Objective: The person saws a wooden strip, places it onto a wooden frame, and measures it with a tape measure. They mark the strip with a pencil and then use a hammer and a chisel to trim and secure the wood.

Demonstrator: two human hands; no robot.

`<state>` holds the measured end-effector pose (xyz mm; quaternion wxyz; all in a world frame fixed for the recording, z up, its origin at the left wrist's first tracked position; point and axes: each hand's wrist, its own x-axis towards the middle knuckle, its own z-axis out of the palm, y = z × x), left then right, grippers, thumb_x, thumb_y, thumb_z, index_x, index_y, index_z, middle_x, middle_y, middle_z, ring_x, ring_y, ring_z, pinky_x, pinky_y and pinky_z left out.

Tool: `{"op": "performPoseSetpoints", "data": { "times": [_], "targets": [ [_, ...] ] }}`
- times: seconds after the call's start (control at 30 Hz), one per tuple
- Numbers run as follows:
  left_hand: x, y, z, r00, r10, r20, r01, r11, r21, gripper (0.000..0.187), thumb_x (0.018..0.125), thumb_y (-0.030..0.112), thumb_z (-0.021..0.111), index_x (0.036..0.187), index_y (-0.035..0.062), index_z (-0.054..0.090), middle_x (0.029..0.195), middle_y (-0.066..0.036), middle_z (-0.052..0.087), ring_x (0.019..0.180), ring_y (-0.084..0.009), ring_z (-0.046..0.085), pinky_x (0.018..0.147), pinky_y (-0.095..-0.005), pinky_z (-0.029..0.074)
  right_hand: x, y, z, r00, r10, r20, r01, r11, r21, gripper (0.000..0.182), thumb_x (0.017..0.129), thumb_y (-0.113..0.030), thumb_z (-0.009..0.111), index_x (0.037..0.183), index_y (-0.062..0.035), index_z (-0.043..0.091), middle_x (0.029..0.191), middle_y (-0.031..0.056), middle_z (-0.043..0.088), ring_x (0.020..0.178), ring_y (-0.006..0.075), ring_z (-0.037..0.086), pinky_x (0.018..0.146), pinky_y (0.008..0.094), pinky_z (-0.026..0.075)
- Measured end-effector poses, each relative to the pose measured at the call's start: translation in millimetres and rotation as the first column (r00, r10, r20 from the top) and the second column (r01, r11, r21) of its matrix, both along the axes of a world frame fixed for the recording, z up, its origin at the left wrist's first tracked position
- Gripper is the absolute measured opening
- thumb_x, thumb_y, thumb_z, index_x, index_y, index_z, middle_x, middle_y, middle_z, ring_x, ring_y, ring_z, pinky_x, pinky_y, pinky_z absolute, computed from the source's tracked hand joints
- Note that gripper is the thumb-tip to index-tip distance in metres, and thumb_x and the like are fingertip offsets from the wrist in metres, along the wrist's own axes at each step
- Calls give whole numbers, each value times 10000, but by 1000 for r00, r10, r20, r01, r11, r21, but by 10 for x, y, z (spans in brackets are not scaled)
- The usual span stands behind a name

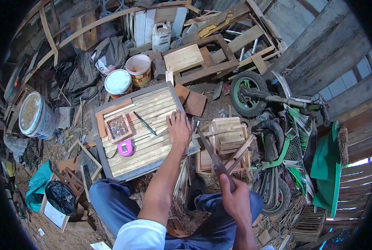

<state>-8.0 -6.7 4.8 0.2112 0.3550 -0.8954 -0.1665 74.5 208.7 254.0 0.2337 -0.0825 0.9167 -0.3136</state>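
My left hand (179,128) lies palm down on the right side of a slatted wooden tabletop (161,102) with a grey frame, fingers stretched out. A thin wooden strip (209,133) shows just right of that hand, beyond the table edge; whether it runs under the palm is hidden. My right hand (236,199) is closed around the handle of a handsaw (216,160). The saw's narrow dark blade points up and away, its tip close to the tabletop's right edge. On the tabletop are a black pen (145,123), a pink tape measure (125,147) and a small wooden box (119,127) of small bits.
Wooden frames and slatted pieces (229,139) stand right of the table. Beyond them is a small green motorbike (277,146). Buckets (118,81) and a white jug (161,37) are at the back. Wood scraps and shavings cover the floor.
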Motion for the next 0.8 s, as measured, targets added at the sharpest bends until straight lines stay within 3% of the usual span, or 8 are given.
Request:
{"op": "performPoseSetpoints", "data": {
  "times": [0.17,0.2,0.3,0.37,0.5,0.57,0.7,0.8],
  "targets": [
    [37,10,113,998,-21,-65,25,998,65,321,960,241,467,1188,44,579,1396,-137,513,1296,-302,443,1147,-516,241,-585,-421,-1702,983,-25,-184,-22,968,-249,506,943,-430,584,958,64,690,646,245,598,621,322,632,651,423,475],
    [8,2,31,997,9,-78,-15,997,-70,322,943,237,488,1183,43,581,1375,-141,530,1268,-307,461,1138,-524,251,-576,-473,-1692,976,-32,-214,-30,959,-281,494,944,-425,585,926,58,685,629,234,583,598,293,614,635,421,467],
    [-6,-30,-75,991,7,-135,-14,999,-51,301,928,209,505,1164,41,587,1326,-152,563,1263,-314,463,1128,-528,259,-526,-294,-1900,990,-105,-96,63,928,-368,474,944,-418,594,892,46,675,593,197,559,576,218,590,608,409,452],
    [-20,6,-32,994,8,-106,-12,999,-39,298,929,201,502,1165,39,586,1324,-154,565,1269,-314,459,1127,-528,262,-561,-268,-1801,995,-96,-34,75,916,-393,480,941,-423,600,896,49,676,592,191,562,575,205,583,609,406,452],
    [15,-17,19,996,3,-93,-5,1000,-19,294,934,203,493,1157,34,586,1330,-156,561,1273,-316,457,1130,-524,261,-297,-21,-971,999,-16,-52,7,987,-158,532,954,-424,586,802,83,634,563,146,510,569,160,495,583,384,432],
    [2,-6,15,993,21,-115,-26,999,-39,293,945,218,481,1145,30,584,1353,-154,544,1275,-314,455,1137,-518,252,-59,307,-642,996,-33,80,40,995,-89,564,962,-441,565,756,81,622,555,100,492,579,134,455,566,368,410],
    [8,-4,17,994,25,-108,-25,1000,-5,285,946,211,477,1136,26,580,1374,-150,528,1281,-311,451,1142,-513,247,-79,490,-716,972,-115,203,154,971,-185,565,965,-459,556,774,66,640,570,36,501,585,122,440,559,345,394],
    [14,-21,35,993,9,-120,-9,1000,-2,285,934,206,490,1131,21,579,1372,-153,529,1283,-314,448,1142,-512,246,-260,296,-715,988,-102,116,121,977,-174,545,963,-452,567,797,61,644,570,35,484,587,110,434,546,333,383]
  ]
}}
